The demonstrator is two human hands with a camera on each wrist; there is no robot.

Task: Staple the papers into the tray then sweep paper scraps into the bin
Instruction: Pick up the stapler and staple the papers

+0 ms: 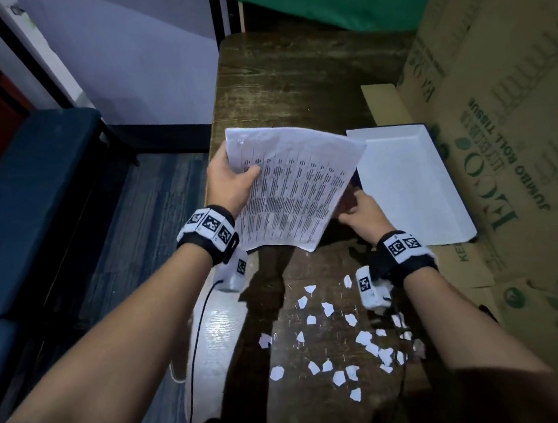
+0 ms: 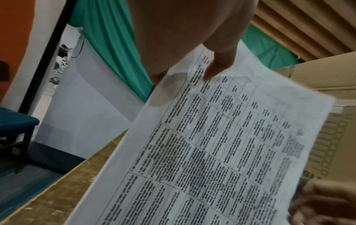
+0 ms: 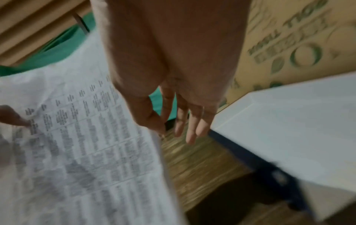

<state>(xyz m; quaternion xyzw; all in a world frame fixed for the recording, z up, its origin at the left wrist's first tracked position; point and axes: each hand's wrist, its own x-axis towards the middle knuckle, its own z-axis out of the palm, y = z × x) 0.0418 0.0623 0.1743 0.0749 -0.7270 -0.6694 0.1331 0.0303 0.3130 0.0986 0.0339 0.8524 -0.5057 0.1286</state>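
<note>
The papers point(image 1: 293, 184), a thin white sheaf printed with a ruled table of dense black text and slightly wrinkled, are held tilted in the air above the dark wood-grain tabletop point(image 1: 284, 76). The left hand point(image 1: 233, 181) grips the sheaf at its far left corner, thumb on the printed face and fingers curled behind. The right hand point(image 1: 362, 213) sits at the sheaf's near right edge with fingers loosely extended; the wrist view shows its thumb beside the edge, but whether it actually pinches the sheet cannot be told from the blurred picture. Just right of the papers lies the tray point(image 1: 441, 194), a shallow white rectangle with a dark outer rim, partly overlapped in the head view by the sheaf's right corner. Nearer the person than the papers, small white paper scraps point(image 1: 336, 343) lie scattered over the tabletop. Printed cardboard boxes point(image 1: 509, 125) stand beyond the tray, on the side away from the papers.
</note>
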